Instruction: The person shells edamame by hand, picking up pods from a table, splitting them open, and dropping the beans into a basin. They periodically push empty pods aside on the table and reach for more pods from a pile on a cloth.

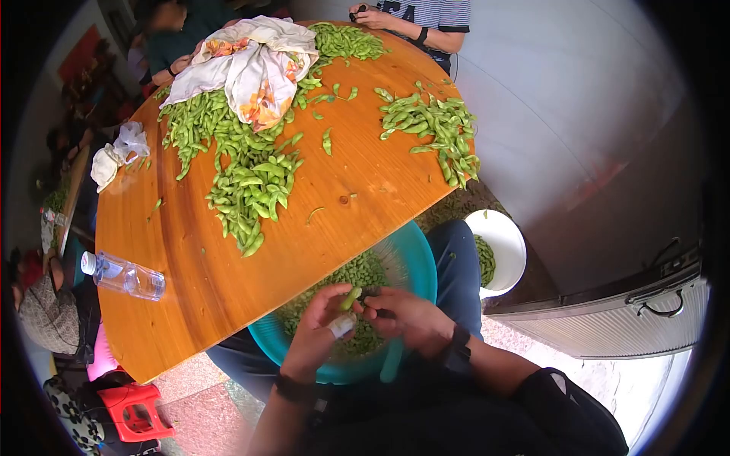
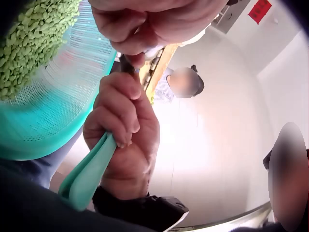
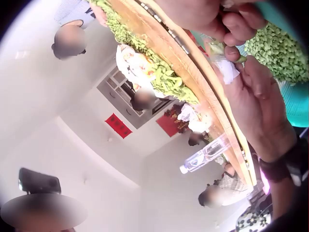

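Note:
My left hand (image 1: 310, 338) pinches a green soybean pod (image 1: 351, 298) between thumb and fingers. White wrapping (image 1: 342, 325) covers part of its thumb. Close beside it, my right hand (image 1: 417, 318) grips a tool with a slotted teal handle (image 2: 87, 179); the handle sticks out below the curled fingers. The tool's working end is mostly hidden by the hands, with something dark at the right fingertips near the pod. Under both hands sits a teal mesh basin (image 1: 427, 266) on the lap, holding many shelled green beans (image 2: 34, 43).
The wooden table (image 1: 342, 220) bears heaps of pods (image 1: 255, 186), a printed cloth (image 1: 258, 76) and a plastic bottle (image 1: 129, 277). A white bucket (image 1: 513, 254) with pods stands right, a red stool (image 1: 137, 410) lower left. Another person's hands (image 1: 372, 17) are across the table.

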The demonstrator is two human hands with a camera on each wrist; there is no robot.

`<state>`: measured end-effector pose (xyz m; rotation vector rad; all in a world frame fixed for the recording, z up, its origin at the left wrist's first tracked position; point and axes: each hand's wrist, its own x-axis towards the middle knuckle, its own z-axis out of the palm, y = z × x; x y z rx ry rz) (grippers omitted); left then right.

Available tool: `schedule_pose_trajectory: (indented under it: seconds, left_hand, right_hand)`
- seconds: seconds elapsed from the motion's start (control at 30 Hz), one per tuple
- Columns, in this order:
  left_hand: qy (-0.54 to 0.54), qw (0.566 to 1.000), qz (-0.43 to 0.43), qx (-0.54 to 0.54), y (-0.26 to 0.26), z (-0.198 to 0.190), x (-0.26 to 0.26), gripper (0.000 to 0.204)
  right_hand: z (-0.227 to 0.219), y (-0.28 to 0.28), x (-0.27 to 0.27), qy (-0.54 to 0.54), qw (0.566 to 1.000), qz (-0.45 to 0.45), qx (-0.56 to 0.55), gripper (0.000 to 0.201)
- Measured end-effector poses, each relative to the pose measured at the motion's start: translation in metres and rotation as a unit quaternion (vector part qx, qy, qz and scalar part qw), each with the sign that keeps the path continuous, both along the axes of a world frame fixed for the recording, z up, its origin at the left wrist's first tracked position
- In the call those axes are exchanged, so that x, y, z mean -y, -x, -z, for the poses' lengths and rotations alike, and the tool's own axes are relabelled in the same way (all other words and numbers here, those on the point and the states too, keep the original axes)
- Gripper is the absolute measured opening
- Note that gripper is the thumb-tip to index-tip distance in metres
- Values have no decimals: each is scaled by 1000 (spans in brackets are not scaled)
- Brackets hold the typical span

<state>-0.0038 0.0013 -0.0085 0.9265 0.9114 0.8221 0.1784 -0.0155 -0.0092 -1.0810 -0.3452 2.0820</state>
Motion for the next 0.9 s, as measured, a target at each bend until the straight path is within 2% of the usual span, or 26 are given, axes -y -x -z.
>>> schedule_pose_trajectory:
  seconds: [0.03, 0.1, 0.17, 0.2, 0.27, 0.3, 0.33, 0.37, 0.4, 0.43, 0.47, 0.5, 0.53, 0.57, 0.63, 0.77, 0.8, 0.9]
  left_hand:
    - [-51, 999, -3, 14, -1, 4, 2, 23]
    - [-55, 998, -8, 8, 6, 25, 3, 22]
    - [-58, 998, -11, 3, 10, 28, 1, 21]
    - [-60, 998, -13, 15, 9, 24, -1, 20]
    - [-60, 998, -20, 30, 7, 13, -4, 19]
    - [-98, 994, -43, -3, 6, 6, -6, 20]
    - [-135, 988, -65, -36, 6, 1, -6, 22]
    - [-135, 988, -66, -37, 6, -2, -4, 22]
    - [-147, 982, -49, -111, 4, -4, -1, 26]
    - [-158, 969, -31, -185, 3, -4, 0, 30]
    - [-158, 969, -31, -186, 1, -2, 1, 30]
    - [-250, 939, -28, -235, 0, 3, 2, 35]
    - [-339, 897, -24, -281, -1, 4, 3, 39]
    - [-338, 898, -23, -282, -2, 4, 4, 39]
    - [-392, 848, -17, -357, -4, -1, 5, 44]
    - [-377, 847, 9, -374, -5, -1, 7, 44]
    - [-397, 833, 11, -385, -6, -2, 8, 42]
    - [-424, 816, 11, -393, -8, -2, 9, 40]
  right_hand:
    - [1, -2, -1, 2, 1000, -5, -22, 7]
    - [-3, 1, 0, 4, 999, -13, -43, 8]
    - [-23, 8, 5, 0, 999, -16, 33, 9]
    - [-30, 6, 6, 0, 999, -17, 34, 9]
    - [-41, -2, 5, -87, 960, -101, 245, 13]
    - [-40, -1, 6, -87, 960, -104, 245, 13]
    - [-39, 0, 8, -194, 925, -72, 320, 15]
    - [-37, 0, 9, -297, 872, -38, 388, 17]
    - [-36, 2, 8, -296, 872, -39, 388, 17]
    - [-35, 6, 7, -343, 860, -22, 378, 15]
    - [-34, 8, 6, -389, 845, -5, 368, 13]
    - [-33, 8, 5, -388, 845, -4, 367, 13]
    - [-32, 8, 5, -406, 827, -25, 387, 13]
    - [-32, 8, 5, -424, 809, -46, 405, 13]
    - [-34, 8, 7, -420, 810, -56, 406, 13]
    - [-29, 8, 10, -415, 809, -56, 412, 13]
    - [-28, 8, 10, -415, 809, -56, 412, 13]
    - [-23, 8, 12, -389, 837, -37, 382, 11]
